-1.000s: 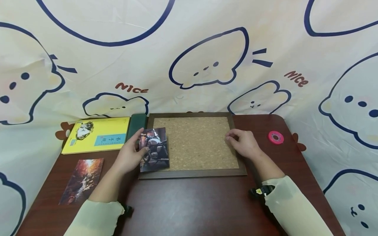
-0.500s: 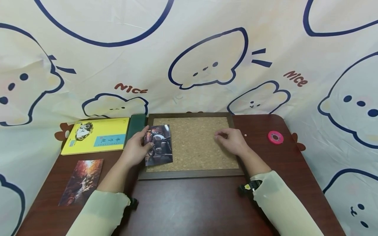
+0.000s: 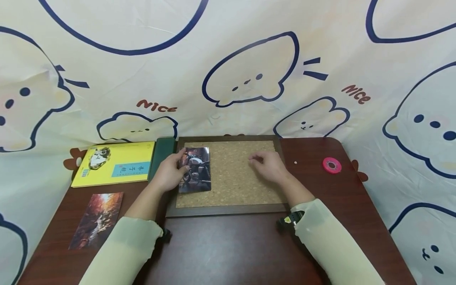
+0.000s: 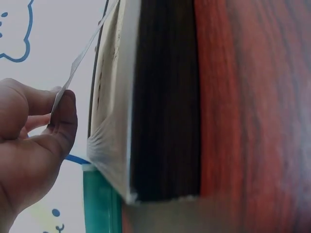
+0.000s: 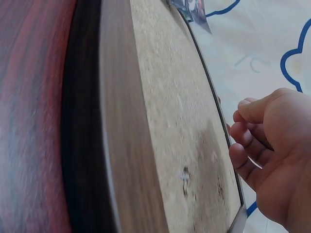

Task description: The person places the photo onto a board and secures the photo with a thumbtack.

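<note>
My left hand (image 3: 168, 173) pinches the left edge of a dark photo card (image 3: 196, 170) between thumb and fingers. In the left wrist view the card (image 4: 73, 70) appears edge-on, raised above the framed cork board (image 4: 167, 97). That cork board (image 3: 231, 174) lies flat on the table with a brown wooden frame. My right hand (image 3: 268, 166) hovers over the board's right half, its thumb tip and index finger together. In the right wrist view the right hand's fingers (image 5: 248, 133) are bent; whether something tiny sits in the pinch cannot be made out.
A second photo card (image 3: 97, 219) in orange and dark tones lies on the table at left. Behind it are a yellow book (image 3: 117, 162) and a dark green box-like item (image 3: 164, 152). A pink ring-shaped item (image 3: 332, 165) and a tiny pale bit (image 3: 295, 162) lie right of the board.
The left hand has carried the dark photo card rightward and away from the person, over the board. The right hand has moved left across the cork, uncovering the tiny pale bit on the table.
</note>
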Available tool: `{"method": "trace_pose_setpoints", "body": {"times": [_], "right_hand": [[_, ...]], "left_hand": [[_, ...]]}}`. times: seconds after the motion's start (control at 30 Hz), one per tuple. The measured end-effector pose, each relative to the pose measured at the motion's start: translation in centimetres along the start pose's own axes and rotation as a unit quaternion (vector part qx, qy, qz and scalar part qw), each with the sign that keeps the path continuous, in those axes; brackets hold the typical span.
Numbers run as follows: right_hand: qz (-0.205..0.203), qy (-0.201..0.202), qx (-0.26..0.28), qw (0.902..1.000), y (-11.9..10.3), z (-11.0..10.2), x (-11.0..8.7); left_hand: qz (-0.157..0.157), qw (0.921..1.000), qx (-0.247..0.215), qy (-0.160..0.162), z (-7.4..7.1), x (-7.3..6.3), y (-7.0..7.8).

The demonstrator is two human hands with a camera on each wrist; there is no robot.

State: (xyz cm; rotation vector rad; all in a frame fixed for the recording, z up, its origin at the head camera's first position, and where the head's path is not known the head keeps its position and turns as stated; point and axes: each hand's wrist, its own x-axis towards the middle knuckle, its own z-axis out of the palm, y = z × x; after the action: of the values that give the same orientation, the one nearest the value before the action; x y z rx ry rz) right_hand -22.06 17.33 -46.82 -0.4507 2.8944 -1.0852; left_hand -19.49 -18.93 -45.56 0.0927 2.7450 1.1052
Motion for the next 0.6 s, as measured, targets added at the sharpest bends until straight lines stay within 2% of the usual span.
{"method": "trace_pose_setpoints", "body": {"times": [0.3, 0.6], "right_hand": [[0.007, -0.018, 0.002, 0.9998, -1.3, 1.2, 1.1], [0.013, -0.038, 0.014, 0.9991, -2.6, 2.0, 1.7]], "left_hand": [[-0.001, 1.0000, -0.007, -0.006, 1.1, 1.5, -0.2], [0.012, 0.9995, 0.030, 0.000, 2.2, 2.4, 0.4]]}}
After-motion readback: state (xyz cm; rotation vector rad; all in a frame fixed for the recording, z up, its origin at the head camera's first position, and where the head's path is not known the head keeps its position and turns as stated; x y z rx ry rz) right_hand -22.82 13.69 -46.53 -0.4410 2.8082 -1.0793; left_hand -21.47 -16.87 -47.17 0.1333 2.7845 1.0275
